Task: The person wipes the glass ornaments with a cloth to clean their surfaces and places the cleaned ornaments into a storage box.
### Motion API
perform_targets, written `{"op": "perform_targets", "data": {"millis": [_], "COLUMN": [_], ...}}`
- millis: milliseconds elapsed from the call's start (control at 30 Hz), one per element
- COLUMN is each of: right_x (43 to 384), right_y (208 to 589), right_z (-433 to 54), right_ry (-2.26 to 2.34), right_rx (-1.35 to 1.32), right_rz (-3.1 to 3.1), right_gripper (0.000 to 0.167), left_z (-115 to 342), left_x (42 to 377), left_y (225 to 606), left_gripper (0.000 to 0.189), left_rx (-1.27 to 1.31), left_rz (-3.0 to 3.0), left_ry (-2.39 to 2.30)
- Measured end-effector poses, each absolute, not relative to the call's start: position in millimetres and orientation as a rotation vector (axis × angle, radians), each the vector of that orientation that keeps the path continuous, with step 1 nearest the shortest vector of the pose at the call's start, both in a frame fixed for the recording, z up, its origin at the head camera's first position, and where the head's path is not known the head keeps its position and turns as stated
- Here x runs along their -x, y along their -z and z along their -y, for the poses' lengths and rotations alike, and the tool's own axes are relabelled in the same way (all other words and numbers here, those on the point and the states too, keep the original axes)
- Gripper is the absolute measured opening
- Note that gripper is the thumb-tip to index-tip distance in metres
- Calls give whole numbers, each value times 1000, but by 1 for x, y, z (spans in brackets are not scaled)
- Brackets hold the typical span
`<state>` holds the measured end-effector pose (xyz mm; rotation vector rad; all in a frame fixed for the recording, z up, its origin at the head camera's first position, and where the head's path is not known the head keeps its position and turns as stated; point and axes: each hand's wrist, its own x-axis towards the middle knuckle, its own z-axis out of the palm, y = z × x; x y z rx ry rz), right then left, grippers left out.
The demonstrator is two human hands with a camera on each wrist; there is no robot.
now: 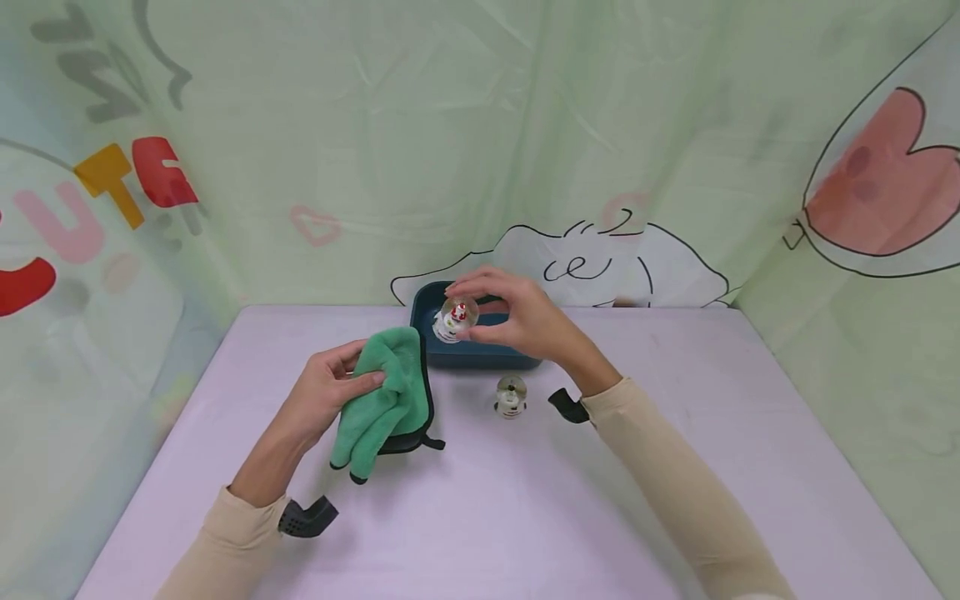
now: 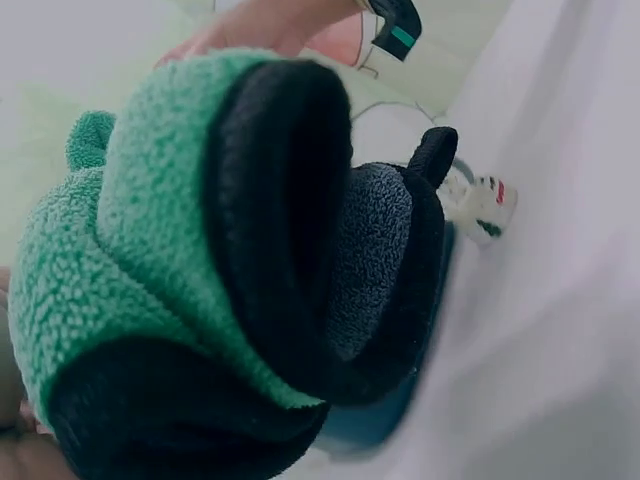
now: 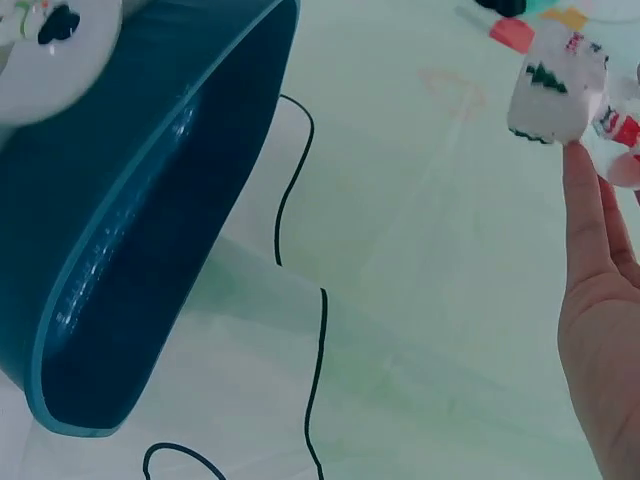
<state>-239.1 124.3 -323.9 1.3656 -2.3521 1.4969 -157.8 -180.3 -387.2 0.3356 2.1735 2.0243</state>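
My right hand (image 1: pixel 521 315) pinches a small snow globe (image 1: pixel 459 312) between thumb and fingers, its clear ball showing a red-and-white figure. The globe is tilted, and its white decorated base (image 3: pixel 560 85) points down and to the left in the head view. My left hand (image 1: pixel 318 396) grips a folded green plush cloth (image 1: pixel 397 375) with black edging and a small black loop; its grey underside (image 2: pixel 370 260) shows in the left wrist view. A second snow globe (image 1: pixel 511 398) stands upright on the table below my right hand.
A dark blue rectangular basin (image 1: pixel 480 361) sits at the table's back edge, behind the cloth and partly covered by my right hand. The pale lilac table (image 1: pixel 510 517) meets a printed green curtain (image 1: pixel 420 150) at the back and sides.
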Motion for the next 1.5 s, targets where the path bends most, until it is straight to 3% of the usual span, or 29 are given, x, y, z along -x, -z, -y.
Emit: {"op": "perform_targets", "data": {"millis": [800, 1500], "right_x": [307, 347], "right_y": [344, 363], "right_z": [-116, -104], "right_ry": [-1541, -1247], "right_rx": [-1374, -1338], "right_rz": [2719, 3072], "right_gripper": [45, 46], "left_z": [228, 257], "left_x": [152, 147], "left_y": [407, 417], "left_gripper": [60, 61], "left_rx": [-233, -170], "left_rz": [-2279, -2362], "left_ry": [-1971, -1920]}}
